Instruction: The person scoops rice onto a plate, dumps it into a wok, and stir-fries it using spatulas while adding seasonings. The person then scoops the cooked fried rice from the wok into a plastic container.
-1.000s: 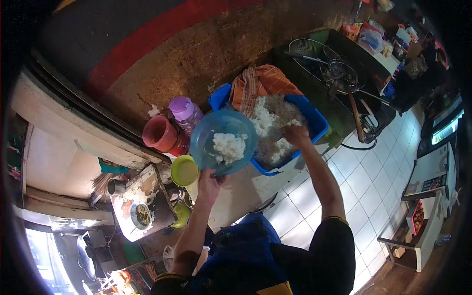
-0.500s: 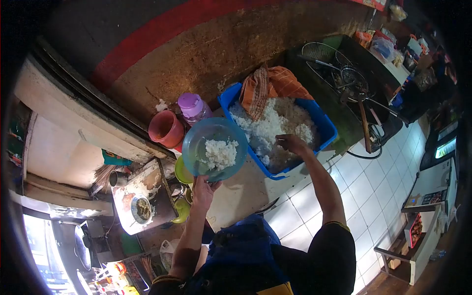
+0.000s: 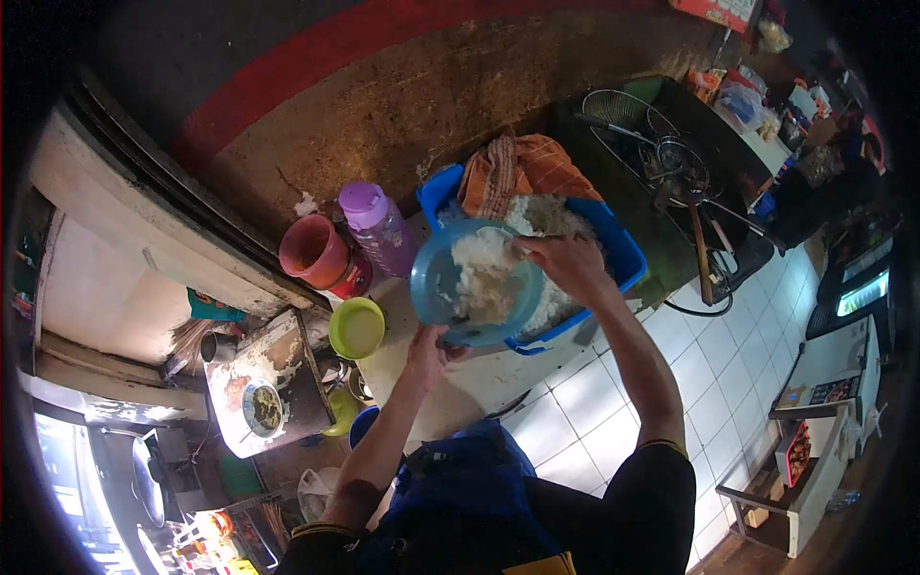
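Note:
My left hand (image 3: 428, 358) grips the near rim of a translucent blue bowl (image 3: 433, 316), its fingers partly under the edge. White rice (image 3: 484, 273) lies in the bowl, slightly blurred. At the bowl's right side, my right hand (image 3: 570, 266) is closed with its fingertips over the rice. Whether those fingers hold a tool or only rice is hidden. Behind and below the bowl stands a large blue tub (image 3: 628, 251) of rice, partly covered by the bowl and my right hand. An orange cloth (image 3: 537, 168) drapes over the tub's far side.
Left of the bowl stand a purple-lidded jug (image 3: 379, 225), a red-pink container (image 3: 314, 251) and a green bowl (image 3: 356, 328) of cloudy liquid. Wire strainers (image 3: 682, 165) lie in a dark basin at the right. A stained wall (image 3: 383, 125) runs behind the counter.
My right hand has come up from the tub to the bowl. The bowl has moved right, over the tub's near left part, and the rice in it covers a larger area.

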Motion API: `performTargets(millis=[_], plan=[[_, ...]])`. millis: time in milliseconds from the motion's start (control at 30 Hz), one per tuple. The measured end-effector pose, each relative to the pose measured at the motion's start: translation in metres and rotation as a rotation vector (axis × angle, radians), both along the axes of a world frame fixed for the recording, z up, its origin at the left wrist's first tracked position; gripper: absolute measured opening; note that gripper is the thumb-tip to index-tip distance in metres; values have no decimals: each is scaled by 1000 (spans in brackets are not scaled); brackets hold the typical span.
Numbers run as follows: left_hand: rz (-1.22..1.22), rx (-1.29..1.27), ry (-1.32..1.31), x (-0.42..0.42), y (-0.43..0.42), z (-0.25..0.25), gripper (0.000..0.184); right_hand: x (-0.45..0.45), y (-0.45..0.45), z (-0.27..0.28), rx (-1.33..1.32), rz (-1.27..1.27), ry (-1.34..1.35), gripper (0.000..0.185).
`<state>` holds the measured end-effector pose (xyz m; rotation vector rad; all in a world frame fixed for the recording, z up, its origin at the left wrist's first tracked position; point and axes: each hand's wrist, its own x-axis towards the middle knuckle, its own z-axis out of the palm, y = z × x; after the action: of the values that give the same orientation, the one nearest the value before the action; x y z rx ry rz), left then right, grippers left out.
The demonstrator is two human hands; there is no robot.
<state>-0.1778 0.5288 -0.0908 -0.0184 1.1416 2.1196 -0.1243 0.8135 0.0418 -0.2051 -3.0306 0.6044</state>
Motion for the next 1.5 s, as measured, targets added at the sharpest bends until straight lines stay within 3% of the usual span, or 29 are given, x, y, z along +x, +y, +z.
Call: performTargets(millis=[67,233,333,400,467,533,567,600,767,833,967,1033,1133,1267,1333,1500], plan=[[-98,28,-99,4,3,-4,35,1,-10,0,262,-56,251,35],[-81,22,-85,12,2,8,40,10,-11,-4,299,29,164,35],[-76,2,-34,9,-5,6,43,10,-6,-5,252,-29,315,36],[-63,-11,-25,9,-17,0,44,12,0,-3,233,-231,289,34],[-4,-34,-9,10,-24,3,44,14,19,-29,260,-273,270,31],[23,-13,14,8,-33,2,43,19,38,-69,466,-243,-74,29],[57,12,45,6,-36,3,43,20,45,-98,462,-243,-75,29],[57,11,48,5,-38,7,43,20,51,-128,397,-233,-92,27],[146,65,57,3,-55,12,37,19,61,-150,73,-194,-235,28],[165,46,52,4,-55,17,37,13,82,-142,-438,-249,-404,33],[182,-4,42,4,-55,12,38,16,86,-125,-559,-262,-447,36],[177,1,50,6,-53,8,38,19,85,-121,-693,-227,-244,33],[120,-13,63,5,-45,3,40,20,53,-61,-539,-208,-125,34],[44,-11,41,10,-24,-2,43,22,13,-20,-423,-182,-63,35],[22,-17,4,12,-15,1,43,27,-5,-9,120,-74,248,33],[-31,20,-77,19,-13,5,45,32,-11,-7,40,-57,237,32]])
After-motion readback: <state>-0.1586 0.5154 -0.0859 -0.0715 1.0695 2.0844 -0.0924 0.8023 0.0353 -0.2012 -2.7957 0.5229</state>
